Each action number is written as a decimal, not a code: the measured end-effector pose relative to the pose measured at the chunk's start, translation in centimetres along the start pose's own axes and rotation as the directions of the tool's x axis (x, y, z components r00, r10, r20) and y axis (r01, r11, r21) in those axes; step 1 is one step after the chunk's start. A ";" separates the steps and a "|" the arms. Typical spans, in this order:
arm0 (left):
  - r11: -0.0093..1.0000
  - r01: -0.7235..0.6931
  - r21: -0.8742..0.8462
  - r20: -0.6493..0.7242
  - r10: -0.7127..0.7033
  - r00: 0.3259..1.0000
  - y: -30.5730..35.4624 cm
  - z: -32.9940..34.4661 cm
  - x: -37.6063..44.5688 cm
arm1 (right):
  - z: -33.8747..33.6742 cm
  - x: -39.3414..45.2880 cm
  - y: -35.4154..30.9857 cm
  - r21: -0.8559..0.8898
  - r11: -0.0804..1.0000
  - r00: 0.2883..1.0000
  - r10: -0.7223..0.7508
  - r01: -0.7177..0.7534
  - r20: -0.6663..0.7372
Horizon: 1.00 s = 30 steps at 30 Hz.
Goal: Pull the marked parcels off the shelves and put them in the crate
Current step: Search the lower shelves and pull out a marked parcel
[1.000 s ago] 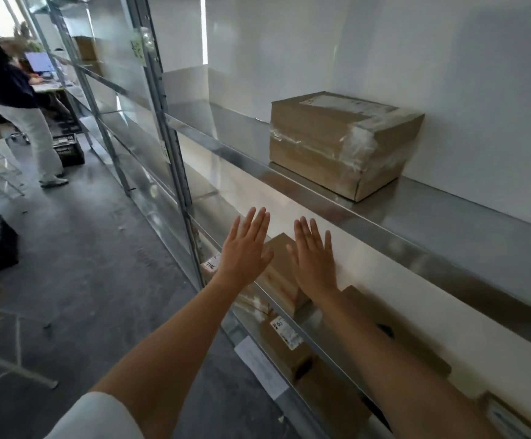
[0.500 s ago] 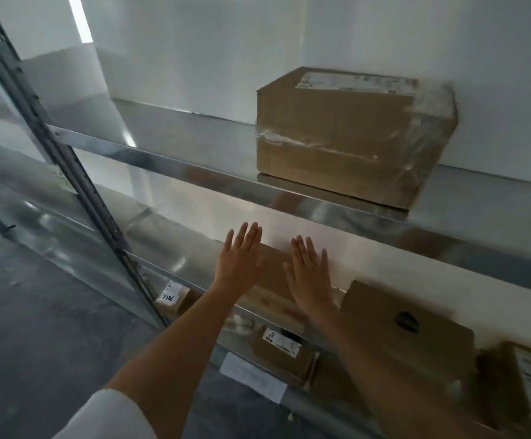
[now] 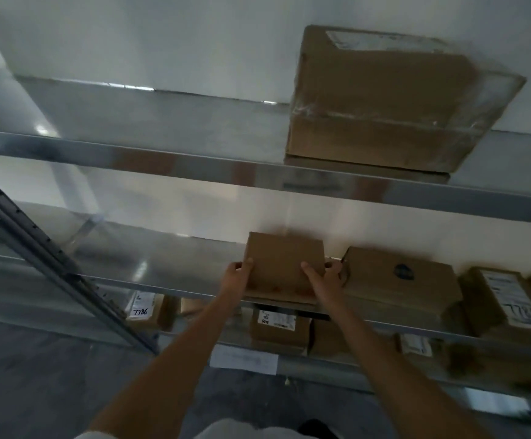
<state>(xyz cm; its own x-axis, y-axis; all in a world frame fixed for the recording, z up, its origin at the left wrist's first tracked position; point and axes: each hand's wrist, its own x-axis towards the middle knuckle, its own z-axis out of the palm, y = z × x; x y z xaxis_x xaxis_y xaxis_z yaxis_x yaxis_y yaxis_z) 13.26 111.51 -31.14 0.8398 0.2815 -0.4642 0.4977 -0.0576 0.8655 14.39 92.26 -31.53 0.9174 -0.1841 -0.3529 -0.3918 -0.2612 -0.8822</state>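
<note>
Both hands hold the small box (image 3: 284,267) on the middle shelf (image 3: 162,264): left hand (image 3: 237,275) grips its 9 o'clock side, right hand (image 3: 322,278) its 3 o'clock side. It could bump the brown box (image 3: 400,280) just beside it at 3 o'clock and slip. Open room lies toward 6 o'clock, off the shelf edge.

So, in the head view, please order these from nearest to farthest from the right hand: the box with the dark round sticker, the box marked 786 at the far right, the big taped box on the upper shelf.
From the right hand:
1. Box with the dark round sticker, directly beside it on the same shelf.
2. Box marked 786, farther right on that shelf.
3. Big taped box, one shelf higher, up and right.
</note>
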 end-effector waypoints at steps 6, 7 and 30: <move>0.960 -0.119 -0.252 -0.021 0.117 0.993 1.8 -3.2 -2.8 | -0.7 -3.4 -2.0 0.258 0.965 0.998 -0.061 0.052 0.028; 0.951 -0.149 -0.272 -0.043 0.143 0.989 2.1 -3.8 -3.3 | -0.7 -4.1 -2.4 0.283 0.957 0.997 -0.068 0.059 0.020; 0.939 -0.149 -0.311 -0.055 0.139 0.989 -0.7 -4.3 -3.3 | 0.9 -6.4 -1.1 0.352 0.936 0.997 -0.048 0.024 0.060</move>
<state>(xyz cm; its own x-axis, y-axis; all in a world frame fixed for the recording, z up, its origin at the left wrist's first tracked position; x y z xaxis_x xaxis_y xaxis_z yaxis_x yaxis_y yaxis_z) 9.25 114.75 -29.42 0.8875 0.3229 -0.3287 0.2746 0.2021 0.9401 9.04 94.63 -28.55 0.9378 -0.1143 -0.3277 -0.3195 0.0846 -0.9438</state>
